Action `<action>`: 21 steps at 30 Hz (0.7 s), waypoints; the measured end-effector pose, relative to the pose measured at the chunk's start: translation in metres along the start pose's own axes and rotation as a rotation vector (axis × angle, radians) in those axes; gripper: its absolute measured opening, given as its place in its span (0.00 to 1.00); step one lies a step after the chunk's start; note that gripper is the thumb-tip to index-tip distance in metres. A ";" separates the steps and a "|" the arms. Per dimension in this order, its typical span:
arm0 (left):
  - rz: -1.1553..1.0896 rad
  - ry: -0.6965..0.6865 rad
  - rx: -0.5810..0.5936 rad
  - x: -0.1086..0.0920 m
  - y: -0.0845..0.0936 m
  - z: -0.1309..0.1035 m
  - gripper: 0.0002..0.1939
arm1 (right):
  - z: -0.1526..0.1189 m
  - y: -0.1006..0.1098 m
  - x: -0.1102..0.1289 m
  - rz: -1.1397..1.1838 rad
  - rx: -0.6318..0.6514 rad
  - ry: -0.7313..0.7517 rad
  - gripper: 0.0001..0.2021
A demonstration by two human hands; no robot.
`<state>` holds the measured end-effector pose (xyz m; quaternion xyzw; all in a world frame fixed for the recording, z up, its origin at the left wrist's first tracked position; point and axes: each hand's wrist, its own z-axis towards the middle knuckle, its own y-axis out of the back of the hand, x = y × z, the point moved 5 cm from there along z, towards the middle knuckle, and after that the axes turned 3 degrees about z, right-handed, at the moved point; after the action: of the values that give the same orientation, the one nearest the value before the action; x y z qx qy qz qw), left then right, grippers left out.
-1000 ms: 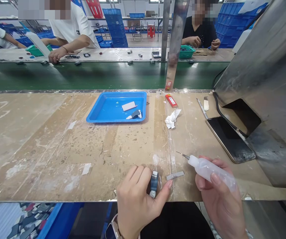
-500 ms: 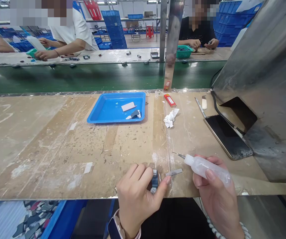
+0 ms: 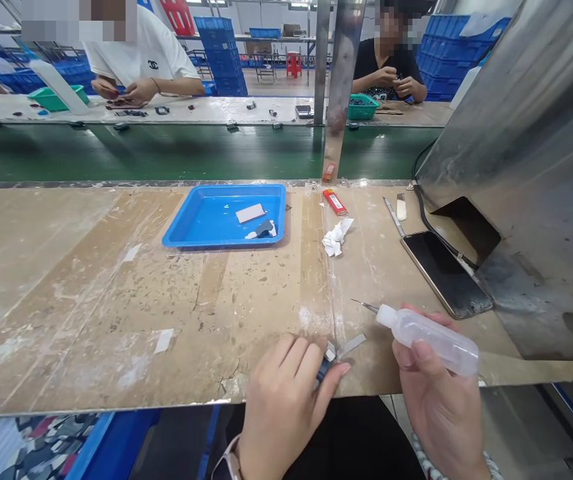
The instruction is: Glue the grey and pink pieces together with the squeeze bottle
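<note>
At the table's front edge my left hand point(image 3: 286, 393) is closed on a small dark blue-grey piece point(image 3: 324, 369) with a pale end, pinched between thumb and fingers; much of the piece is hidden by the hand. Just beyond my left thumb lies a flat grey strip point(image 3: 352, 345) on the tabletop. My right hand point(image 3: 436, 393) is wrapped round a translucent squeeze bottle point(image 3: 434, 340) with a thin metal needle tip point(image 3: 365, 305). The bottle is held tilted, its needle pointing left, above the strip and apart from the piece.
A blue tray point(image 3: 196, 230) holds a pale card and dark scraps. Right of it lie a red lighter point(image 3: 335, 202), crumpled tissue point(image 3: 335, 238) and a phone point(image 3: 447, 275) beside a metal housing point(image 3: 531, 267). Below left, a blue bin point(image 3: 94, 450) holds many pieces. Two people work beyond the green conveyor point(image 3: 191, 153).
My left hand has shifted slightly right, and the piece in it has turned to slant toward the strip. The bottle in my right hand has moved a little right. The view has shifted slightly.
</note>
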<state>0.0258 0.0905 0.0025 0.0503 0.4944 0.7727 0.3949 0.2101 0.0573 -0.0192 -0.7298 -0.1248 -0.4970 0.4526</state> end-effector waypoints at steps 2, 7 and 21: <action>-0.047 -0.015 -0.018 0.004 0.002 -0.004 0.11 | 0.000 -0.001 0.000 -0.017 0.002 -0.010 0.18; -0.123 -0.012 -0.129 0.013 0.011 -0.010 0.12 | 0.000 0.005 -0.004 -0.121 0.087 -0.014 0.18; -0.033 -0.025 -0.126 0.005 0.010 -0.019 0.10 | 0.006 -0.011 0.001 -0.306 0.211 0.220 0.15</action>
<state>0.0080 0.0784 -0.0010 0.0270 0.4406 0.7949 0.4163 0.2076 0.0681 -0.0131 -0.5922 -0.2352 -0.6208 0.4567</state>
